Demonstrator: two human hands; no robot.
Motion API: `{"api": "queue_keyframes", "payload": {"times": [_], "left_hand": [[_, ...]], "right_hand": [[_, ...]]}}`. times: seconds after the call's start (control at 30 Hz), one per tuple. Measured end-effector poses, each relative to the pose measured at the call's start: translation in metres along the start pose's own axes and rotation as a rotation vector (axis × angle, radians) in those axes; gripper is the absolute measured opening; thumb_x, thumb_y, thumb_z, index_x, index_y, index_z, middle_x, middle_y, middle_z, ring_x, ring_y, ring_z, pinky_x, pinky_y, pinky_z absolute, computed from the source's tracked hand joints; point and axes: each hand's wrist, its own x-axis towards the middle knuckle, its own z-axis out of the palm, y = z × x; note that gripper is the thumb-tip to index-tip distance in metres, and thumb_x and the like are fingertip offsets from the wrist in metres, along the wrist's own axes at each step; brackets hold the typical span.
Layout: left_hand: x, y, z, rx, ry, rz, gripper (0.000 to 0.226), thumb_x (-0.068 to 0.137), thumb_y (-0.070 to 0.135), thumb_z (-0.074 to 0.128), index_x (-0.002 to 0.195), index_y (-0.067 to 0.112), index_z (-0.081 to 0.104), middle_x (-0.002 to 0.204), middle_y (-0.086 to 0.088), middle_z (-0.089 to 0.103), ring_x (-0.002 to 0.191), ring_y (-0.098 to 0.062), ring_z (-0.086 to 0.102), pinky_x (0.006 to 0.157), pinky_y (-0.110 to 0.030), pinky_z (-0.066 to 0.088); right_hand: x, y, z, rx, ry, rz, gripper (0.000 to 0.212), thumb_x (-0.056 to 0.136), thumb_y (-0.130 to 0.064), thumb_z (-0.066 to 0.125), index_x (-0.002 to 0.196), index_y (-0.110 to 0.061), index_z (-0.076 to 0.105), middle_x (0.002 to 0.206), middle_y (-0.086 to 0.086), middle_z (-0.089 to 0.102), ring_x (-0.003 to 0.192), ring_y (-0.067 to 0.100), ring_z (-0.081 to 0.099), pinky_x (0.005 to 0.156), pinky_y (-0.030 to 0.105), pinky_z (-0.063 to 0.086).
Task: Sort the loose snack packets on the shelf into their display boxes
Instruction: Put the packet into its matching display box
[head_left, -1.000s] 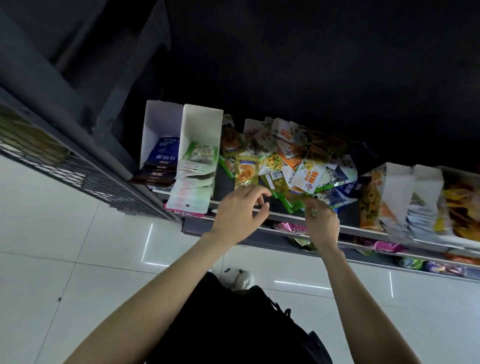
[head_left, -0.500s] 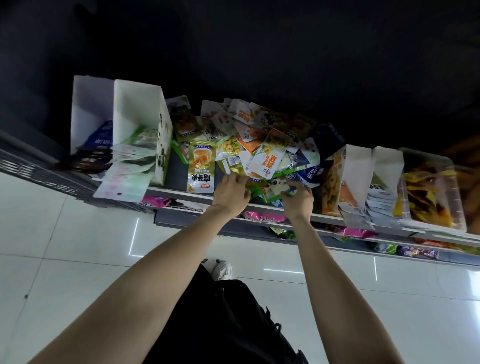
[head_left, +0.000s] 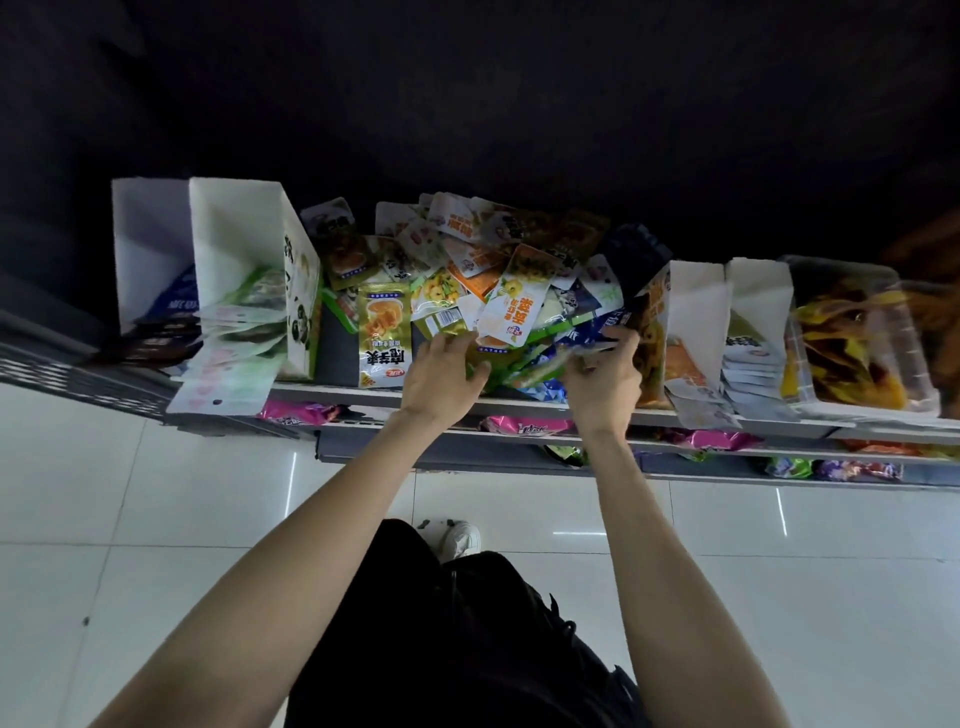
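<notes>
The floor (head_left: 156, 519) is of glossy white tiles, and the space above and behind the shelf (head_left: 519, 408) is very dark. The shelf is a grey metal one; a lower shelf (head_left: 675, 462) under it carries pink and purple packets.

On the shelf, at the far left, stands a white display box (head_left: 150, 244) with dark blue packets inside. Just beside it is a second white display box (head_left: 244, 244) with a panda print on its side, and pale green-and-pink packets lean out of its front. At the right stand two more white boxes (head_left: 727, 312), touching each other, with white packets inside; an orange box (head_left: 655, 332) stands beside them, nearer the pile. Further right is a clear plastic tub (head_left: 862, 332) full of yellow and orange packets.

Between the panda box and the orange box lies the pile of loose snack packets (head_left: 483, 270) — many colours, heaped over each other. A gold packet (head_left: 384, 338) lies flat at the pile's left edge, near the front of the shelf.

The left hand (head_left: 441, 379) rests on the front of the pile, just right of the gold packet; its fingers are curled down onto a greenish packet, but whether they grip it I cannot tell. The right hand (head_left: 605, 374) is at the right part of the pile — its fingers pinch a small blue-and-white packet (head_left: 597, 338).
</notes>
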Motion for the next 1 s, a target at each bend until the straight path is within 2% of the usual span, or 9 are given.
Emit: {"api": "queue_keyframes", "payload": {"times": [0.13,0.23,0.3,0.4,0.5,0.63,0.73,0.83,1.0], "left_hand": [[-0.027,0.016,-0.035,-0.462,0.025,0.037,0.052,0.091,0.038,0.056,0.138,0.022,0.042,0.137,-0.002,0.045,0.126,-0.015,0.042,0.104,-0.033,0.038],[-0.05,0.021,-0.067,-0.835,-0.139,0.057,0.052,0.087,0.028,0.062,0.135,0.022,0.044,0.131,0.004,0.052,0.119,-0.006,0.049,0.1,-0.025,0.04],[-0.065,0.014,-0.089,-0.937,-0.117,0.11,0.039,0.084,0.02,0.063,0.122,0.022,0.053,0.112,0.006,0.063,0.105,-0.006,0.059,0.09,-0.025,0.048],[-0.08,-0.006,-0.119,-0.776,0.081,0.152,0.025,0.086,0.016,0.065,0.106,0.03,0.058,0.098,0.012,0.067,0.091,-0.005,0.064,0.084,-0.033,0.053],[-0.091,-0.033,-0.149,-0.544,0.221,0.178,0.015,0.088,0.027,0.064,0.101,0.032,0.061,0.09,0.011,0.067,0.081,-0.019,0.063,0.076,-0.043,0.053],[-0.093,-0.077,-0.176,-0.343,0.455,0.166,0.029,0.091,0.032,0.06,0.117,0.018,0.061,0.103,0.01,0.067,0.092,-0.008,0.063,0.083,-0.03,0.052],[-0.088,-0.124,-0.182,-0.196,0.618,0.065,0.028,0.094,0.029,0.052,0.116,0.014,0.061,0.108,0.002,0.067,0.093,-0.013,0.063,0.079,-0.031,0.051],[-0.075,-0.166,-0.182,-0.026,0.523,-0.006,0.027,0.09,0.022,0.059,0.115,0.012,0.062,0.109,-0.005,0.065,0.099,-0.023,0.06,0.081,-0.035,0.048],[-0.061,-0.192,-0.18,0.248,0.145,0.135,0.051,0.09,0.048,0.051,0.133,0.022,0.049,0.138,0.004,0.05,0.125,-0.018,0.043,0.101,-0.033,0.034]], "right_hand": [[-0.039,-0.007,-0.048,0.035,0.054,-0.436,0.046,0.083,0.002,0.061,0.122,-0.006,0.038,0.07,-0.01,0.06,0.051,0.01,0.055,0.045,0.014,0.037],[-0.061,-0.028,-0.06,0.241,-0.197,-0.54,0.061,0.086,-0.003,0.064,0.131,-0.018,0.026,0.072,-0.016,0.06,0.058,0.005,0.062,0.049,0.018,0.047],[-0.069,-0.046,-0.053,0.304,-0.301,-0.52,0.074,0.085,-0.007,0.067,0.14,-0.022,0.019,0.075,-0.014,0.063,0.066,0.003,0.064,0.057,0.02,0.053],[-0.071,-0.085,-0.04,0.318,-0.308,-0.43,0.08,0.08,-0.023,0.074,0.142,-0.026,0.023,0.083,-0.016,0.065,0.076,-0.002,0.064,0.07,0.014,0.051],[-0.067,-0.128,-0.027,0.344,-0.359,-0.449,0.077,0.079,-0.027,0.075,0.139,-0.032,0.027,0.091,-0.018,0.064,0.081,0.001,0.064,0.072,0.019,0.052],[-0.067,-0.17,0.002,0.157,-0.391,-0.69,0.03,0.084,-0.022,0.07,0.109,-0.022,0.054,0.084,-0.007,0.067,0.069,0.013,0.068,0.062,0.037,0.056],[-0.069,-0.191,0.031,0.204,-0.3,-0.706,0.014,0.089,-0.02,0.065,0.095,-0.016,0.053,0.079,0.005,0.068,0.064,0.014,0.069,0.055,0.04,0.055],[-0.065,-0.207,0.07,0.277,-0.212,-0.624,0.015,0.089,-0.021,0.064,0.098,-0.015,0.054,0.08,0.005,0.069,0.063,0.017,0.068,0.056,0.045,0.056],[-0.063,-0.221,0.136,0.12,-0.126,-0.597,0.021,0.091,-0.019,0.062,0.104,-0.004,0.055,0.061,0.007,0.059,0.047,0.019,0.055,0.045,0.031,0.041]]}}
